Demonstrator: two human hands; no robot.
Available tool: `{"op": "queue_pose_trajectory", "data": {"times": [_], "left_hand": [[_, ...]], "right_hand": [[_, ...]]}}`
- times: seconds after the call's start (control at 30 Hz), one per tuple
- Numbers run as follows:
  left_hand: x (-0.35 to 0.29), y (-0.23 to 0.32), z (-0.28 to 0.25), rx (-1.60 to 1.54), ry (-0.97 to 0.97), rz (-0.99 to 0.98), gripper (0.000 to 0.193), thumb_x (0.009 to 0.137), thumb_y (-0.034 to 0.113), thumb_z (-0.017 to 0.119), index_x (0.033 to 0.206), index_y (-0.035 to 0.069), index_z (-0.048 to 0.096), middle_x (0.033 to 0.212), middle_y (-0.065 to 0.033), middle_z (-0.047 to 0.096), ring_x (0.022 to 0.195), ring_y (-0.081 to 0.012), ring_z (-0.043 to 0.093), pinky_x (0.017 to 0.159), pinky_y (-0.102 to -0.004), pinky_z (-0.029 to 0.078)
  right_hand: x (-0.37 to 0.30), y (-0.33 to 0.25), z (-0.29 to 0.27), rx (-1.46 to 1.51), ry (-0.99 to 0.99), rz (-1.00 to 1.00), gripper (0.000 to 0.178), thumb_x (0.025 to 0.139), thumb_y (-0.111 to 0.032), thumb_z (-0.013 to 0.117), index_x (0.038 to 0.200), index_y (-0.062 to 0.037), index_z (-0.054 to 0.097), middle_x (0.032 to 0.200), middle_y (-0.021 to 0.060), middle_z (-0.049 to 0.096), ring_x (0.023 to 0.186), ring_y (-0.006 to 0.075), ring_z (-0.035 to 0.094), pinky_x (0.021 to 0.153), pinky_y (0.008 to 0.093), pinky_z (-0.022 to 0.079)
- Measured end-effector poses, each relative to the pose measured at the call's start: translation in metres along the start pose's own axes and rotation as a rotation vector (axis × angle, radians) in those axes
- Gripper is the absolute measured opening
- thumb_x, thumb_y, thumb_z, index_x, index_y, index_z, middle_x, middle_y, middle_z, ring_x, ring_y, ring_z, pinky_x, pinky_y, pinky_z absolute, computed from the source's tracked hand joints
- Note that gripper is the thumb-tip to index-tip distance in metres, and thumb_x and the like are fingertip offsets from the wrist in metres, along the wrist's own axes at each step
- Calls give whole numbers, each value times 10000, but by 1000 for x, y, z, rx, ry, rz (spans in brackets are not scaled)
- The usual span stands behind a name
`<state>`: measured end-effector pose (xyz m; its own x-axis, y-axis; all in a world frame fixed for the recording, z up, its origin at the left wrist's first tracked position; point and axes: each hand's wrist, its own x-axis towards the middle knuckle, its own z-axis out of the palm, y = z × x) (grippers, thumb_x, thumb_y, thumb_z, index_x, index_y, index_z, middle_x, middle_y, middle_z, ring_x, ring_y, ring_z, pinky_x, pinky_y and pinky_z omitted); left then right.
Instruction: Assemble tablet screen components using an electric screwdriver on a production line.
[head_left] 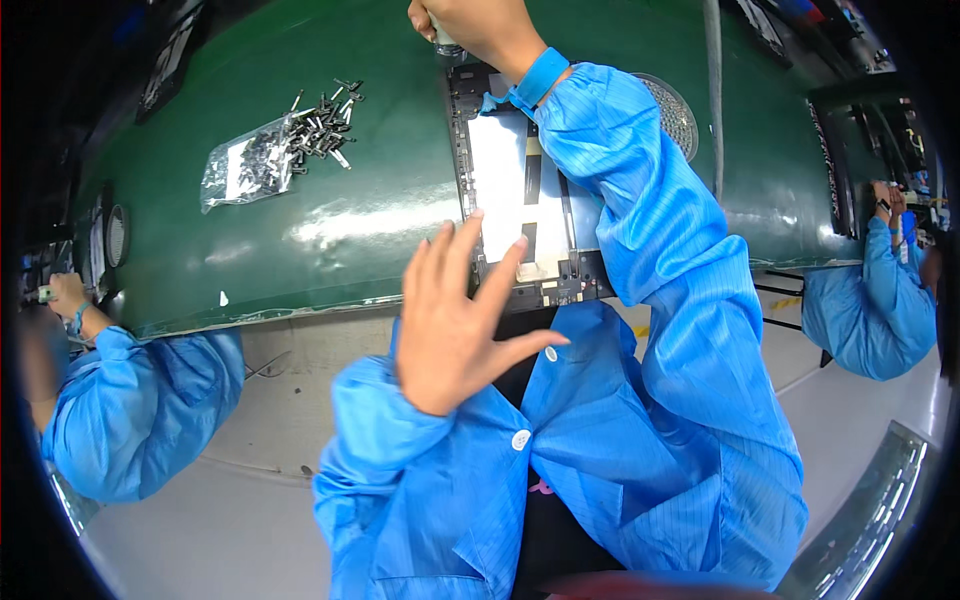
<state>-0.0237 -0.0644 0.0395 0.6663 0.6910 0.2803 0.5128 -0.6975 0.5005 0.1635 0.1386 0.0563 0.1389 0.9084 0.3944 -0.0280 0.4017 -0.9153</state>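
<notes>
My left hand [445, 315] hovers over the table's near edge, fingers spread and nothing in them. Its fingertips overlap the lower left part of a flat black-framed electronic panel [500, 175], which has a shiny silver sheet and dark strips inside. My right arm reaches across the panel's right side. Beyond the panel's far end, my right hand [485, 25] is closed round a small pale cylindrical object [445, 42]. The top of the picture cuts off part of that hand. A blue wrist strap [540, 78] circles my right wrist and hides some of the panel's far end.
Left of the panel, small black and white parts [325, 130] lie heaped beside a clear plastic bag [250, 165] of similar parts. A round perforated disc [668, 115] is at the right on the green table [390, 170]. Co-workers in blue sit at left [140, 410] and right [860, 310].
</notes>
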Motion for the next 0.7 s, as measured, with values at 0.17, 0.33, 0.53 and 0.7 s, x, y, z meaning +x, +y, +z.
{"op": "queue_pose_trajectory", "data": {"times": [0.17,0.33,0.53,0.7], "left_hand": [[-22,0,42,80,138,1,724,744,379,868,1349,62,627,1478,-221,502,1306,-481,519,1084,-539,441],[24,-25,38,89,137,27,582,843,269,807,1327,5,618,1440,-269,520,1251,-501,550,1093,-536,439],[165,-116,28,305,90,109,527,914,366,726,1298,15,638,1387,-284,565,1189,-485,598,1016,-494,509],[283,-196,41,413,100,121,515,949,408,678,1290,23,647,1378,-259,582,1180,-457,609,999,-478,521]], "right_hand": [[-5,-9,0,56,-41,50,205,949,-182,690,1024,8,687,690,39,647,549,115,620,493,266,501],[15,-33,-57,21,73,-349,186,917,-8,634,1083,57,687,889,101,710,682,162,697,603,292,583],[-32,-87,-142,-83,391,-203,83,908,-4,587,927,21,664,880,108,745,475,117,605,426,268,490],[-59,-75,-200,-268,510,-246,162,905,-62,577,978,37,682,972,185,749,536,120,586,463,255,474]]}}
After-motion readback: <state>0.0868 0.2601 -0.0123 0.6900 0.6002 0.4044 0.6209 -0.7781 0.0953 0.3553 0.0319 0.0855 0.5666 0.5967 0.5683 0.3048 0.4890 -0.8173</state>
